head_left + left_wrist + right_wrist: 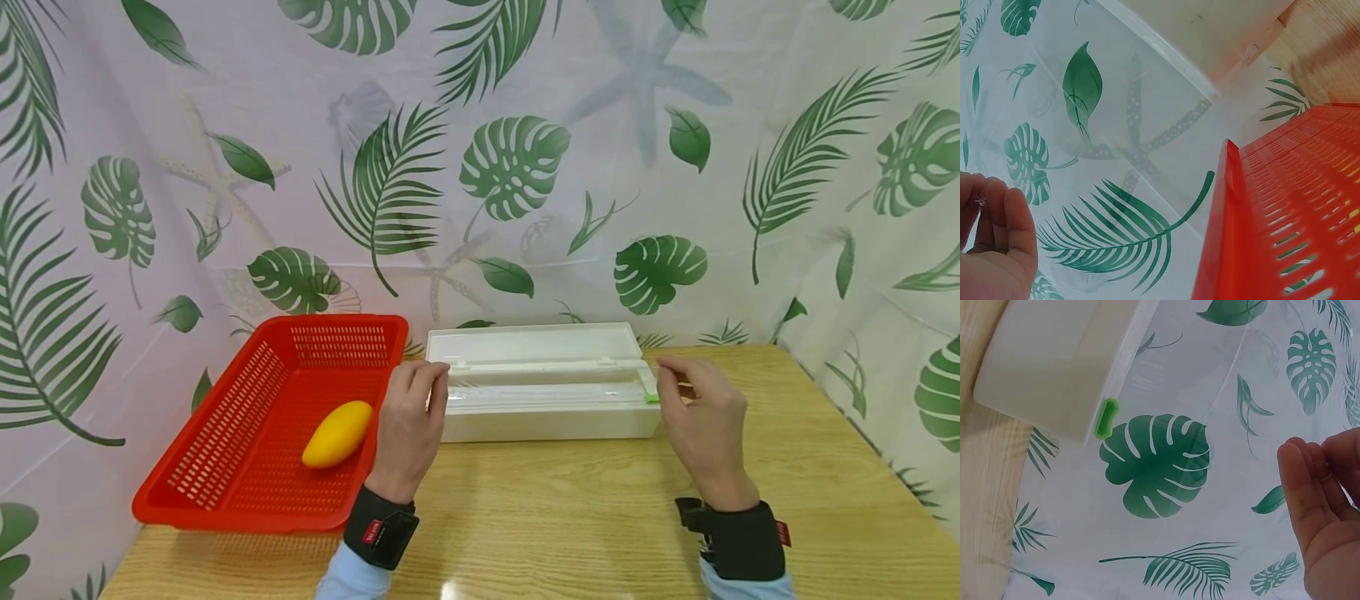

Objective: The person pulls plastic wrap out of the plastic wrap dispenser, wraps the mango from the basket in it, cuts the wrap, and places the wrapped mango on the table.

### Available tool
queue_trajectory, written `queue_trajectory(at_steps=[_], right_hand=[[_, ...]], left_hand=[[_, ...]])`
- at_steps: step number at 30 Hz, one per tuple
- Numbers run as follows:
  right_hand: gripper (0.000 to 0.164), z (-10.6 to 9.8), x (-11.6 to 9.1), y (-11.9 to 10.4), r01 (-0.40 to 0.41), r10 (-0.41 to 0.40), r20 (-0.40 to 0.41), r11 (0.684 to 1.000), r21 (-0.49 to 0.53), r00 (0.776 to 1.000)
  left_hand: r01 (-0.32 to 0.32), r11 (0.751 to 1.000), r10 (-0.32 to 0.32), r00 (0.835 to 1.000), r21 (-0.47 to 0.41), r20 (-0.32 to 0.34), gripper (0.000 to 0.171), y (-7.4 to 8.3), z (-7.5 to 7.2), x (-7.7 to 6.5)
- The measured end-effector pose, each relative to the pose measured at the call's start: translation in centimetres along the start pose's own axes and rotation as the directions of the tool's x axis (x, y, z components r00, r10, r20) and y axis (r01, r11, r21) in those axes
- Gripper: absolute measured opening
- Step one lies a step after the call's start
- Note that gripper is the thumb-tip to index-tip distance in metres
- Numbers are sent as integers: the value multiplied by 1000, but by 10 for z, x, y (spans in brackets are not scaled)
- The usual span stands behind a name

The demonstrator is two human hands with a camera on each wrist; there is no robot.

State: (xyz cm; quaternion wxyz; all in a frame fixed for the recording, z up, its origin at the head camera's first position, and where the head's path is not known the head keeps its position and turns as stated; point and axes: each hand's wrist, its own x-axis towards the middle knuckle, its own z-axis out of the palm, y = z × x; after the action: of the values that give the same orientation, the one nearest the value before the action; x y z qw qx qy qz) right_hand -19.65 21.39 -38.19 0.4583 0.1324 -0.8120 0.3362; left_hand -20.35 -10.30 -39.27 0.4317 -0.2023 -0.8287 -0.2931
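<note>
Both hands pinch cling film over the open white dispenser box (pixel 543 392) at the table's (pixel 600 517) back edge: left hand (pixel 408 429) and right hand (pixel 705 429) each hold a corner, fingertips closed. Uneven pulling would likely crease or tear the film.

Left hand (pixel 408 425) is sitting at lower centre of the head view, fingers (pixel 431 377) curling into a pinch. Right hand (pixel 705 425) is sitting at lower right, fingers (pixel 675 371) also pinching. Both wrists are wearing dark bands.

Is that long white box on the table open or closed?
Open. The white box has its lid tipped back toward the wall, with the roll inside exposed.
</note>
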Motion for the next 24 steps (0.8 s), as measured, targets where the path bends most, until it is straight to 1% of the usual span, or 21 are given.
queue_trajectory(at_steps=[24], right_hand=[[15,-3,3,-3,14,-14,-14,1000,11,1000]], left_hand=[[-6,1000,6,1000,-9,-21,14,1,-3,3]])
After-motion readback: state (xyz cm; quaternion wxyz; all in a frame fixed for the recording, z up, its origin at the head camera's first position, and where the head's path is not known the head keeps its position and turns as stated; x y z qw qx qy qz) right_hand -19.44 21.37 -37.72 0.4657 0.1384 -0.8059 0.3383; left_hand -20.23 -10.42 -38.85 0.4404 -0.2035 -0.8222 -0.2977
